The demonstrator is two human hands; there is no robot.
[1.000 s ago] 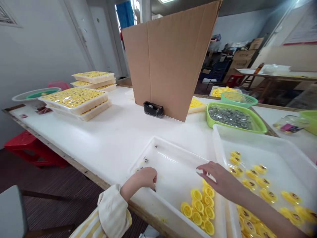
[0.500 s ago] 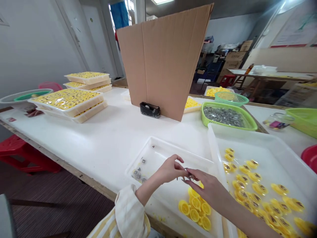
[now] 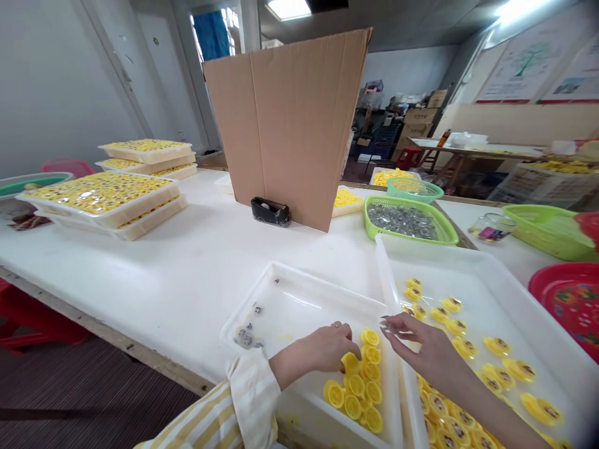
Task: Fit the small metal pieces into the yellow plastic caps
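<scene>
The left hand (image 3: pixel 321 355) curls down onto a heap of yellow plastic caps (image 3: pixel 358 390), though whether it grips one cannot be told. The right hand (image 3: pixel 423 346) hangs open by the rim of a second tray (image 3: pixel 472 265). The caps, in a white plastic tray (image 3: pixel 299 299), look light and stiff, best pinched by the edge. Earlier, the hands met; now they stand apart.

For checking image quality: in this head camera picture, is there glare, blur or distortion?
In the head view, the wide lens curves the table edge and stretches things near the borders; the ceiling light is very bright, with soft glare on the white tray; the left hand and right hand look sharp, while the far cardboard boxes are softer.
</scene>
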